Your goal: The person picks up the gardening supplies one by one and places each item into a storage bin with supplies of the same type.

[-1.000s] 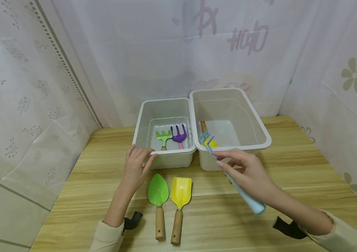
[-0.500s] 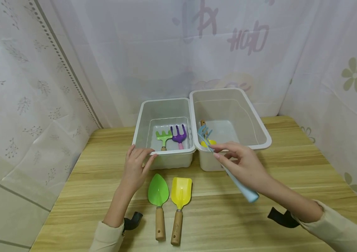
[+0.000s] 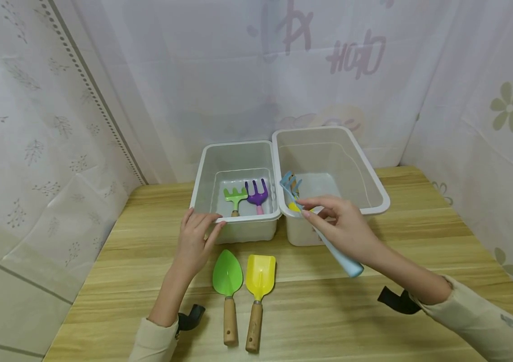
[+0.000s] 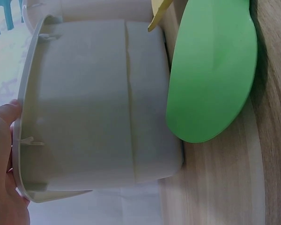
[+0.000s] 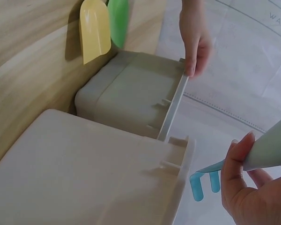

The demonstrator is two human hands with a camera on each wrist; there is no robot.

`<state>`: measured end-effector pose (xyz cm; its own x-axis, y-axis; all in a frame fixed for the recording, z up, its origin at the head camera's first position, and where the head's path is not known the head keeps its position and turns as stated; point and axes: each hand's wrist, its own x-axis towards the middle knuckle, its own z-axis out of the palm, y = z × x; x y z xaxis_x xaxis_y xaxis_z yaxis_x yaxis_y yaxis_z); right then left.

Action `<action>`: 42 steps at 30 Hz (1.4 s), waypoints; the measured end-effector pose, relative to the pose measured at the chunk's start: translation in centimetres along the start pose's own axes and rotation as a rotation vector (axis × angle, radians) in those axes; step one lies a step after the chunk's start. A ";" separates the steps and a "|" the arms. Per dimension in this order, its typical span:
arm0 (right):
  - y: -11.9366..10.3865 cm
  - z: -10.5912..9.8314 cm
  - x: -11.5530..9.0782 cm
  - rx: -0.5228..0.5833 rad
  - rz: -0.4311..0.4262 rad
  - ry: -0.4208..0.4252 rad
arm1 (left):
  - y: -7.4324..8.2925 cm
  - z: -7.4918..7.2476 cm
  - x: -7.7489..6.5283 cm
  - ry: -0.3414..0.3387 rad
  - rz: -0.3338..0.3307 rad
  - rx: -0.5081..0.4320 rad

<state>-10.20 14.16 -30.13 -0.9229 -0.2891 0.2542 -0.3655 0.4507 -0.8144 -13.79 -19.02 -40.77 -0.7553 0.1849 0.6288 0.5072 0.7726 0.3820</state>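
Head view: pinching the light blue rake [image 3: 339,259] between thumb and fingers of the right hand [image 3: 344,223], right of centre, with tines over the near left part of the right bin [image 3: 301,234] and the handle aslant toward the lower right, outside the wall. Left of centre, lightly gripping the near left corner of the left bin [image 3: 251,231] with the left hand [image 3: 196,239], thumb and fingers at the rim. Seems to be at the step of bringing the rake over the right bin, not yet at release. Would next call, by judgement, for clearing the near rim with the handle. Inside the right bin, partly hidden: a yellow tool [image 3: 294,206]. Inside the left bin, side by side: a green fork [image 3: 236,195] and a purple fork [image 3: 257,193]. Lower middle, on the table [image 3: 351,327]: a green trowel [image 3: 227,274] and a yellow shovel [image 3: 261,274]. Behind, across the top: pale printed cloth [image 3: 170,75].
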 end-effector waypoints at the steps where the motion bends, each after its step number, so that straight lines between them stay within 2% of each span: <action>1: 0.0 0.0 0.1 0.001 0.006 -0.003 | 0.0 0.0 0.0 0.000 0.000 0.000; 13: 0.2 0.4 1.7 -0.042 0.012 0.003 | -0.1 -0.1 0.1 0.011 0.016 -0.004; 21: 0.4 0.8 3.0 -0.024 0.043 -0.003 | -0.2 -0.1 0.0 0.021 0.033 -0.004; 31: 0.4 1.1 4.5 -0.019 0.042 -0.035 | -0.2 0.0 0.0 0.028 0.038 -0.008; 42: 0.3 1.4 6.4 -0.059 0.036 -0.017 | -0.1 0.0 0.0 0.024 0.034 -0.008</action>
<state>-16.05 11.30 -29.50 -0.9337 -0.2855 0.2159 -0.3388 0.5100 -0.7907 -13.86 -19.13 -40.80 -0.7272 0.1961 0.6578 0.5359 0.7610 0.3655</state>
